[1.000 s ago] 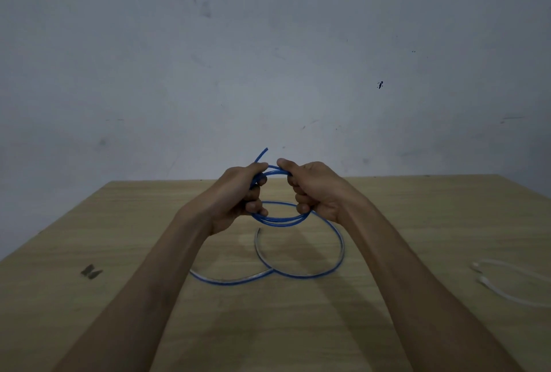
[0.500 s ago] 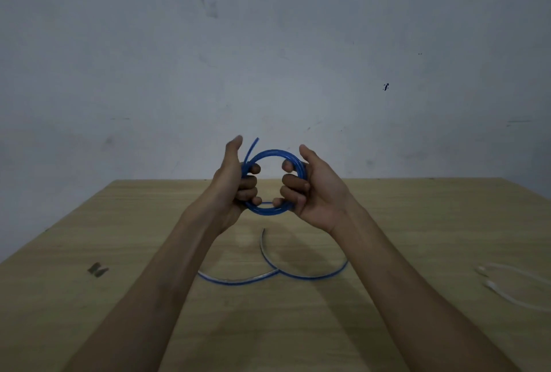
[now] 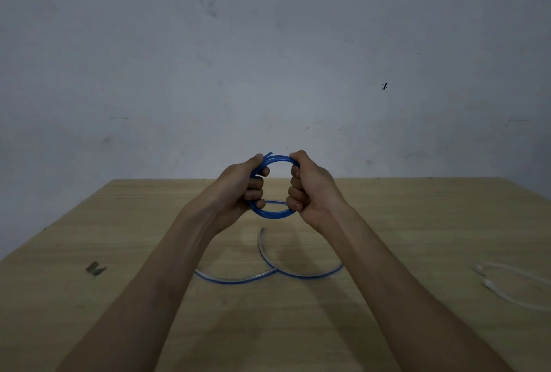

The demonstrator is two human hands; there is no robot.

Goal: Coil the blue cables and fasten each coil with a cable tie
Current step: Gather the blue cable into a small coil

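Light wood table nearest, blue cable tail lying loose on it, white cable ties off right, then blue coil held upright above the tabletop, gripped either side by left hand and right hand (fingers curled tight round the strands), scuffed grey wall behind.

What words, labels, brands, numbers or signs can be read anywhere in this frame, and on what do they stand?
None can be read.
The blue cable, gripped by the left hand and the right hand, shows no print.
The white cable ties, the wooden table and the wall bear no lettering; the wall has only smudges.
The small dark piece is too small to tell.
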